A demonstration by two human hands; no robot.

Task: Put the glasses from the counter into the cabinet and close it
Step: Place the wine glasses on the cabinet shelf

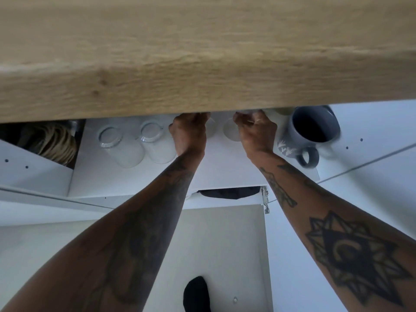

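I look down past the wooden counter point(202, 52) into the open white cabinet point(225, 170) beneath it. Two clear glasses point(110, 140) point(152, 134) stand side by side at the left of its shelf. My left hand point(189, 131) is curled on the rim of a third clear glass point(211, 128), just right of those two. Close beside it, my right hand point(256, 131) is curled on another clear glass point(231, 131). The counter's edge hides the fingertips of both hands and the back of the shelf.
A grey mug point(313, 129) with a white leaf pattern stands right of my right hand. Stacked dishes point(54, 140) fill the compartment at left. The cabinet door point(225, 244) hangs open below on a metal hinge point(265, 199). My black-socked foot point(195, 293) is on the floor.
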